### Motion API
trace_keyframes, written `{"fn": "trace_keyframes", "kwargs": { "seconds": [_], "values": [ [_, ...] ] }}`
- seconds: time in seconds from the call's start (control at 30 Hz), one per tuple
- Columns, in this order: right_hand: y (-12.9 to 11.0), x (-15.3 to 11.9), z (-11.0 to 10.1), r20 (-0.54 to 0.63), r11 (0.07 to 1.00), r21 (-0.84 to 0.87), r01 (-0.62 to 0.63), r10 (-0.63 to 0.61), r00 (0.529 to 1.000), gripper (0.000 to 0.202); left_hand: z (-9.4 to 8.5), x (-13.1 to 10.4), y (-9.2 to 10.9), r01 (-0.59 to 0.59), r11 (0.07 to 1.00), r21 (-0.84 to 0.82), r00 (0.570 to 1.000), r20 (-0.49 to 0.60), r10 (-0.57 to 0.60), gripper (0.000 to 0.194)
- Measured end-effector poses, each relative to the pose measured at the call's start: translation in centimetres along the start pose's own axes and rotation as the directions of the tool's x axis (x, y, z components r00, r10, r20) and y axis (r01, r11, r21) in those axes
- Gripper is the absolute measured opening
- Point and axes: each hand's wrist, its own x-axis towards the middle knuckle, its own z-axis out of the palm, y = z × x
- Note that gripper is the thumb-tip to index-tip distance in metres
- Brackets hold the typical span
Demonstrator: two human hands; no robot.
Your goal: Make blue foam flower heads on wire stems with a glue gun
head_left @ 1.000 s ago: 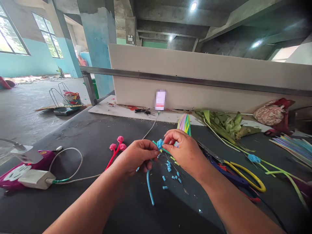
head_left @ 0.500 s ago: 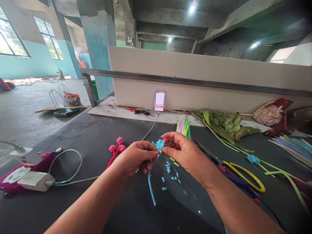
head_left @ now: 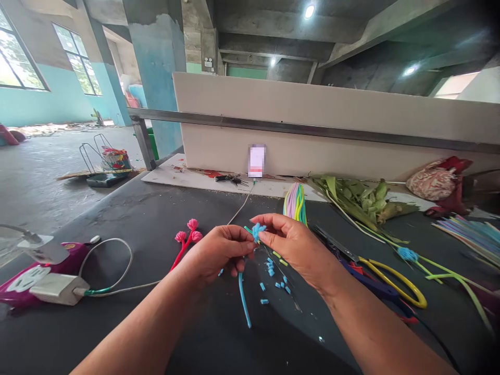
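Observation:
Between my two hands is a small blue pipe-cleaner flower (head_left: 257, 231), with a bit of green stem showing beside it. My left hand (head_left: 230, 247) is closed, thumb and forefinger pinching the flower's lower left side. The fingers of my right hand (head_left: 282, 235) pinch its right edge from above. A blue pipe cleaner (head_left: 244, 301) hangs down below my left fingers onto the dark table (head_left: 203, 333). Short cut blue pieces (head_left: 270, 267) and a few yellow-green pieces (head_left: 279, 258) lie under my right hand.
Yellow-handled scissors (head_left: 394, 276) and a dark-blue-handled tool (head_left: 369, 284) lie right. Left are pink pipe-cleaner flowers (head_left: 189, 235), a power strip (head_left: 29, 278) and a cable (head_left: 128, 260). Bundled pipe cleaners (head_left: 295, 202), green leaves (head_left: 359, 198) and a propped phone (head_left: 257, 161) are behind.
My right forefinger has moved slightly left over the top of the blue flower. My left hand keeps its pinch almost unmoved.

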Motion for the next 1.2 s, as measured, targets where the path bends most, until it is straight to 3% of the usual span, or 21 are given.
{"fn": "trace_keyframes", "kwargs": {
  "seconds": [0.17, 0.37, 0.63, 0.87, 1.1, 1.2],
  "values": [
    [-0.1, -0.1, -0.1, 0.017, 0.999, 0.039, 0.018, -0.019, 1.000, 0.033, 0.2, -0.1, 0.1, 0.001, 1.000, -0.010, 1.000, -0.019, -0.001, 0.017],
    [-0.5, -0.3, -0.6, 0.032, 0.985, 0.165, -0.043, 0.038, 0.999, 0.040, 0.8, 0.3, -0.1, 0.000, 0.999, -0.053, 1.000, -0.015, -0.001, 0.021],
    [-0.6, -0.4, -0.7, 0.065, 0.977, 0.195, -0.086, 0.075, 0.995, 0.042, 1.2, 0.2, -0.4, -0.019, 0.994, -0.111, 0.999, 0.048, 0.024, 0.026],
    [-0.7, -1.2, -1.9, -0.031, 0.985, 0.167, -0.051, 0.057, 0.998, 0.054, 0.9, 0.7, -0.5, -0.007, 0.989, -0.147, 0.999, 0.051, 0.014, 0.025],
    [3.0, -2.7, -3.3, -0.145, 0.985, 0.109, -0.132, 0.147, 0.978, 0.054, 1.3, 1.0, -1.4, 0.041, 0.980, -0.194, 0.991, 0.130, -0.016, 0.027],
    [5.2, -3.6, -3.8, -0.193, 0.995, -0.001, -0.104, 0.102, 0.976, 0.048, 1.8, 1.2, -2.2, 0.091, 0.979, -0.180, 0.983, 0.175, -0.060, 0.028]
  ]
}}
